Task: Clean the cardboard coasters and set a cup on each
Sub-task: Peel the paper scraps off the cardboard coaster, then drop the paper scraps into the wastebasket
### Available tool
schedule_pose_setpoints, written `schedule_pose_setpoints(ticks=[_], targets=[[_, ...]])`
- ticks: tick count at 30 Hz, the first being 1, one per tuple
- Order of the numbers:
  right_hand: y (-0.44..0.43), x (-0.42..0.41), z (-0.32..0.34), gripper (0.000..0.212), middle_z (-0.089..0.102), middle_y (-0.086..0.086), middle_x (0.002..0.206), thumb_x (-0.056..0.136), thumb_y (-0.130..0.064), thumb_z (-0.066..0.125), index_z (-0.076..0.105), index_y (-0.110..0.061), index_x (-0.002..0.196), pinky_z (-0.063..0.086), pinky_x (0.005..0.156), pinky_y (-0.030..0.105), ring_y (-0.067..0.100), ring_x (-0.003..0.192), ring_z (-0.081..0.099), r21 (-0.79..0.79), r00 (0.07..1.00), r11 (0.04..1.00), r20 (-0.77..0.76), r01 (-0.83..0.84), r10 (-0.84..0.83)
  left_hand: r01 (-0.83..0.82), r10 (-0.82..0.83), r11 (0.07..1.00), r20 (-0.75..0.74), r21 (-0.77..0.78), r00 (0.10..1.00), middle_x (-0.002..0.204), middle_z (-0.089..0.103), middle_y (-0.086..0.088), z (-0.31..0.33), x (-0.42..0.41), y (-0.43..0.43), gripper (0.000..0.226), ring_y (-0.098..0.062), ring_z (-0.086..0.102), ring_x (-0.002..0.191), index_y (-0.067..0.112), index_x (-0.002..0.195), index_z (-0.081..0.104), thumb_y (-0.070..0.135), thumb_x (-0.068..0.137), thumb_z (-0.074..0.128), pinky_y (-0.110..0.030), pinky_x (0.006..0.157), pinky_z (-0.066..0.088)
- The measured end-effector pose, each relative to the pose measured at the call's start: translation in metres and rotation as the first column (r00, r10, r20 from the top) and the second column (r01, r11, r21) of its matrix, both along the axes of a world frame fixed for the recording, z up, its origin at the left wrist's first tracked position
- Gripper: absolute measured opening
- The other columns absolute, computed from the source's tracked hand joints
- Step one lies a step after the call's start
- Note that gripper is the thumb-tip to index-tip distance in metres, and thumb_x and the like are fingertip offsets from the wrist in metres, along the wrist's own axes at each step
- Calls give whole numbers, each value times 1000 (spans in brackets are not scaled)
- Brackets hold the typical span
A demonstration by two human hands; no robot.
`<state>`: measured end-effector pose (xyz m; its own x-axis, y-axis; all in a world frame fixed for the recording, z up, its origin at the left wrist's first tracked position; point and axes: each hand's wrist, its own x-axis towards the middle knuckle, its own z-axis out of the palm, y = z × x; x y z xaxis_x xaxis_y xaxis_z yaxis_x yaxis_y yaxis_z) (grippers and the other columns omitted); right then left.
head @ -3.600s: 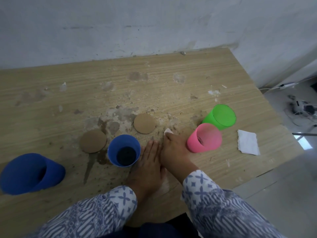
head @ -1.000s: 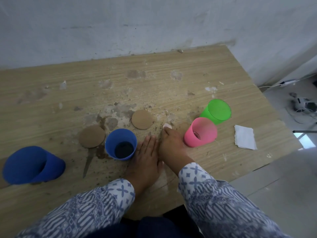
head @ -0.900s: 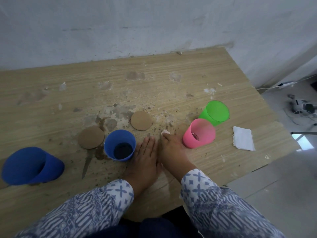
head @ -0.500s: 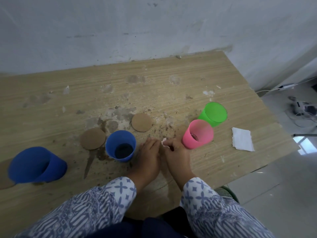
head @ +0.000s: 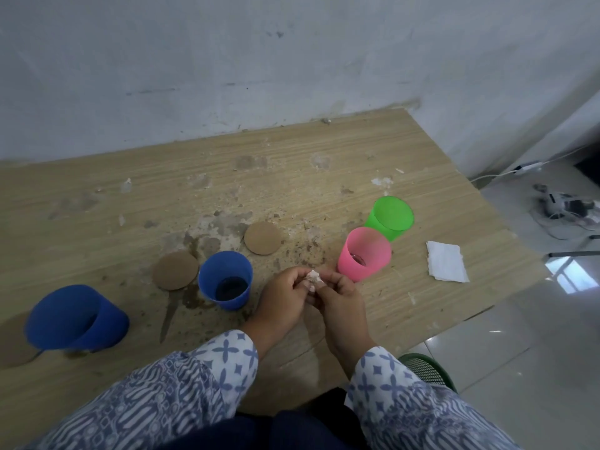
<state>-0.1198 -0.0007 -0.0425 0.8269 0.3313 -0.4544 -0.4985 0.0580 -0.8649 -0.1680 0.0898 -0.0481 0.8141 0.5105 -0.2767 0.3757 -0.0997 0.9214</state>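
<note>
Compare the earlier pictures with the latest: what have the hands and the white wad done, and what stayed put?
Earlier both hands lay flat on the table, the right pressing a white wad. Now the left hand and right hand have lifted and pinch the wad between them. The small blue cup, large blue cup, pink cup, green cup, near coaster, far coaster and folded tissue stayed put.

The left sleeve [head: 181,388] and right sleeve [head: 402,394] are white with blue crosses, diamonds and wavy stripes.
</note>
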Motion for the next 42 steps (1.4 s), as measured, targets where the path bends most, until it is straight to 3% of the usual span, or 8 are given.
schedule_pose_setpoints(ticks=[4,6,10,16,23,30,37,42], targets=[[-11,-2,3,10,66,16,86,87,0,55,61,-8,89,52,59,27,19,70,61,-80,999,996,23,25,-23,48,-49,998,-23,-29,999,104,68,-2,6,0,-6,25,-12,63,92,14,118,61,10,95,50,-15,73,48],[-20,-4,4,12,65,12,80,86,-1,55,63,-10,87,49,56,27,16,67,57,-128,998,991,60,37,-30,73,-74,997,-32,-23,997,101,68,-3,7,-2,-11,22,-11,64,88,12,114,62,11,95,51,-18,74,49],[-40,-8,8,18,67,9,76,81,4,56,68,-9,81,47,60,27,16,66,56,-85,994,993,65,88,-82,125,-126,992,-38,-29,991,88,69,-2,9,0,-26,18,-13,63,79,13,107,65,11,93,55,-29,76,50],[-85,-3,9,18,68,11,82,78,8,57,66,-5,88,48,60,25,16,69,59,-86,970,966,49,243,-239,269,-270,963,-32,-25,962,70,64,3,13,14,-66,6,-9,57,64,20,91,66,17,90,61,-25,65,45],[-148,7,3,17,66,16,82,79,9,54,64,0,89,48,60,28,23,70,57,-45,904,903,29,427,-426,432,-436,899,-59,-69,898,67,61,6,14,42,-127,7,-8,56,63,19,94,66,18,90,61,-24,63,45],[-224,10,-32,12,63,17,85,82,3,56,59,-5,91,47,58,30,23,70,57,-117,748,740,38,662,-663,685,-682,727,-165,-47,713,72,62,8,-4,81,-207,12,-6,56,66,22,95,63,14,91,56,-14,56,41],[-281,11,-70,14,59,11,72,79,4,55,59,-9,79,44,56,31,20,62,53,-230,627,614,-17,756,-779,759,-730,647,-347,-70,589,87,70,-6,-57,107,-279,15,-25,66,84,16,94,67,14,83,58,-37,72,54],[-307,22,-115,14,68,9,82,74,-2,61,66,-15,75,53,74,42,27,77,64,-376,608,571,-24,730,-794,775,-711,629,-444,-58,545,89,69,-8,-97,125,-308,12,-24,64,85,17,90,66,11,81,59,-34,71,51]])
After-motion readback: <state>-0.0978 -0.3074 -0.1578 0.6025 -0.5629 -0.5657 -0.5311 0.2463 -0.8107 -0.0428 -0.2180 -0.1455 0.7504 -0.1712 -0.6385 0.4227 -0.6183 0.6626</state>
